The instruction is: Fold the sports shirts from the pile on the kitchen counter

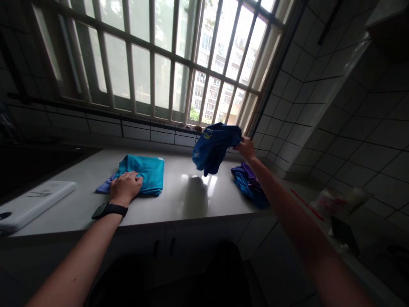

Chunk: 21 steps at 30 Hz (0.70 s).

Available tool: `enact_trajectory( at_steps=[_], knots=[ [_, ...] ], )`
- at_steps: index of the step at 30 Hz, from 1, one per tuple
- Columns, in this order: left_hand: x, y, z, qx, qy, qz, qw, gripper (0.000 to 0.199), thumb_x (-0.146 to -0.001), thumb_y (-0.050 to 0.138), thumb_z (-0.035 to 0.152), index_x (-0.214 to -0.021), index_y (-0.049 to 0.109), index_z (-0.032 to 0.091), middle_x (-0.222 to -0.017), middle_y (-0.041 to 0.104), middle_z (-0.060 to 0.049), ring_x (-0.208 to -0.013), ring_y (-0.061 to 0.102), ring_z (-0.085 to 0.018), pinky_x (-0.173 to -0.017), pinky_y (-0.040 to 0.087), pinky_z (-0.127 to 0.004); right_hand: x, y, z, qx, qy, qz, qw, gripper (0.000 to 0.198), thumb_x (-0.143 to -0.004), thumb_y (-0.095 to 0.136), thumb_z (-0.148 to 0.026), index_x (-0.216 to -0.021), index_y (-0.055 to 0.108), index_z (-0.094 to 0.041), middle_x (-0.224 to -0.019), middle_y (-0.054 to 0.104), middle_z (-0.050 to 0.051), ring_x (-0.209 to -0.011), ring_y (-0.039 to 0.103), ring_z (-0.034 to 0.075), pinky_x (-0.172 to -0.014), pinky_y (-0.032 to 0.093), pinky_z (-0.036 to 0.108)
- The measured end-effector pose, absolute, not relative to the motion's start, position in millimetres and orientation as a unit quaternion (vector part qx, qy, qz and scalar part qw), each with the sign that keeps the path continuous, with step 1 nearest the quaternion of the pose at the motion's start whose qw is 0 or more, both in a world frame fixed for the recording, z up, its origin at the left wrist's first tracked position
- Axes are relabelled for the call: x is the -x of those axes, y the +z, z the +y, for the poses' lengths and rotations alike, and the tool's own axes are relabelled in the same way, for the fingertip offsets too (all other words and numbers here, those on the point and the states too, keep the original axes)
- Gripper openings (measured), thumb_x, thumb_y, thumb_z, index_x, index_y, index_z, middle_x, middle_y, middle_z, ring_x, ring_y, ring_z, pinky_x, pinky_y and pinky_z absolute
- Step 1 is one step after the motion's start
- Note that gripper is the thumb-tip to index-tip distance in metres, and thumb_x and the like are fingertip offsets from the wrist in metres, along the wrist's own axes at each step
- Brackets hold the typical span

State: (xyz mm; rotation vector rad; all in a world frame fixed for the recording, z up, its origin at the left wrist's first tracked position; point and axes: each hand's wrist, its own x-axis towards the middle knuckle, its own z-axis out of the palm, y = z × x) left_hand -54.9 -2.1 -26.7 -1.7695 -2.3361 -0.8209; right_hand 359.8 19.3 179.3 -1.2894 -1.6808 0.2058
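My right hand (pixel 245 148) grips one edge of a blue piece of clothing (pixel 215 147) with a light print and lifts it above the counter. The cloth hangs loosely to the left of the hand, blurred at its edges. On the left, my left hand (pixel 126 186) rests palm down on a folded teal cloth (pixel 148 172), its fingers slightly bent. A bit of purple-blue cloth (pixel 105 184) sticks out from under that pile. Below my right forearm lies a crumpled heap of blue and purple clothes (pixel 247 181), partly hidden by the arm.
A white box-shaped device (pixel 38 200) lies at the left of the white counter (pixel 179 204). A dark cooktop-like surface (pixel 41 164) is behind it. A barred window (pixel 166 59) rises at the back. Plastic bags (pixel 332 200) and a red strip (pixel 306 204) are at right.
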Motion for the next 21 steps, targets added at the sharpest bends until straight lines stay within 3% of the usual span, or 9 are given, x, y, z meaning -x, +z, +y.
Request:
enact_trajectory(
  at_steps=[3, 5, 7, 9, 11, 13, 16, 18, 21],
  knots=[
    [53, -25, -4, 0.576, -0.268, -0.771, 0.049, 0.047, -0.096, 0.041, 0.024, -0.131, 0.069, 0.011, -0.149, 0.061, -0.016, -0.139, 0.055, -0.029, -0.117, 0.04, -0.043, -331, 133, -2, 0.629, 0.021, -0.761, 0.156, 0.021, -0.094, 0.058, -0.025, -0.087, 0.077, -0.018, -0.089, 0.078, 0.01, -0.094, 0.075, 0.026, -0.087, 0.056, 0.034],
    [52, -25, -5, 0.573, -0.27, -0.772, 0.053, 0.046, -0.096, 0.042, 0.024, -0.13, 0.069, 0.011, -0.149, 0.061, -0.015, -0.139, 0.056, -0.028, -0.116, 0.04, -0.042, -321, 112, -10, 0.641, -0.026, -0.762, 0.087, 0.027, -0.096, 0.052, -0.022, -0.088, 0.078, -0.019, -0.1, 0.079, 0.012, -0.103, 0.073, 0.027, -0.09, 0.053, 0.033],
    [52, -24, -6, 0.574, -0.27, -0.771, 0.054, 0.045, -0.096, 0.042, 0.023, -0.129, 0.07, 0.012, -0.149, 0.061, -0.015, -0.139, 0.056, -0.028, -0.116, 0.041, -0.041, -318, 97, -13, 0.644, -0.022, -0.758, 0.101, 0.035, -0.099, 0.044, -0.021, -0.094, 0.078, -0.019, -0.102, 0.079, 0.012, -0.103, 0.073, 0.026, -0.089, 0.052, 0.032],
    [52, -24, -7, 0.576, -0.269, -0.77, 0.051, 0.044, -0.096, 0.042, 0.023, -0.129, 0.07, 0.012, -0.149, 0.061, -0.015, -0.139, 0.056, -0.028, -0.116, 0.041, -0.042, -316, 83, -13, 0.636, 0.05, -0.761, 0.117, 0.038, -0.1, 0.04, -0.019, -0.117, 0.074, -0.018, -0.096, 0.079, 0.01, -0.096, 0.073, 0.023, -0.086, 0.052, 0.031],
    [52, -23, -7, 0.576, -0.268, -0.771, 0.047, 0.045, -0.096, 0.042, 0.023, -0.13, 0.069, 0.012, -0.149, 0.061, -0.015, -0.138, 0.056, -0.029, -0.116, 0.041, -0.042, -311, 64, -16, 0.612, 0.122, -0.771, 0.128, 0.048, -0.099, 0.043, -0.018, -0.146, 0.056, -0.017, -0.101, 0.079, 0.009, -0.098, 0.072, 0.022, -0.088, 0.052, 0.031],
    [52, -23, -6, 0.572, -0.269, -0.774, 0.044, 0.045, -0.096, 0.042, 0.023, -0.131, 0.069, 0.011, -0.149, 0.061, -0.015, -0.139, 0.056, -0.029, -0.116, 0.041, -0.043, -300, 41, -23, 0.574, 0.139, -0.79, 0.163, 0.063, -0.1, 0.049, -0.022, -0.161, 0.036, -0.018, -0.121, 0.074, 0.012, -0.112, 0.069, 0.023, -0.096, 0.051, 0.033],
    [50, -23, -7, 0.574, -0.27, -0.772, 0.044, 0.046, -0.096, 0.041, 0.023, -0.13, 0.069, 0.009, -0.149, 0.061, -0.016, -0.138, 0.056, -0.03, -0.116, 0.04, -0.045, -274, 7, -39, 0.503, 0.111, -0.84, 0.172, 0.067, -0.1, 0.059, -0.037, -0.161, 0.037, -0.025, -0.139, 0.062, 0.014, -0.123, 0.062, 0.027, -0.104, 0.048, 0.038],
    [49, -22, -9, 0.578, -0.272, -0.768, 0.046, 0.046, -0.095, 0.041, 0.022, -0.129, 0.069, 0.008, -0.148, 0.061, -0.017, -0.137, 0.056, -0.03, -0.116, 0.041, -0.044, -256, -8, -48, 0.49, 0.084, -0.856, 0.139, 0.054, -0.099, 0.061, -0.041, -0.151, 0.053, -0.026, -0.136, 0.062, 0.015, -0.121, 0.062, 0.028, -0.103, 0.048, 0.04],
    [46, -22, -12, 0.577, -0.276, -0.767, 0.056, 0.047, -0.095, 0.04, 0.022, -0.127, 0.071, 0.009, -0.145, 0.063, -0.017, -0.135, 0.058, -0.031, -0.114, 0.042, -0.043, -238, -14, -51, 0.509, 0.035, -0.85, 0.132, 0.031, -0.101, 0.057, -0.032, -0.127, 0.069, -0.021, -0.126, 0.065, 0.015, -0.115, 0.063, 0.028, -0.101, 0.046, 0.04]
  ],
)
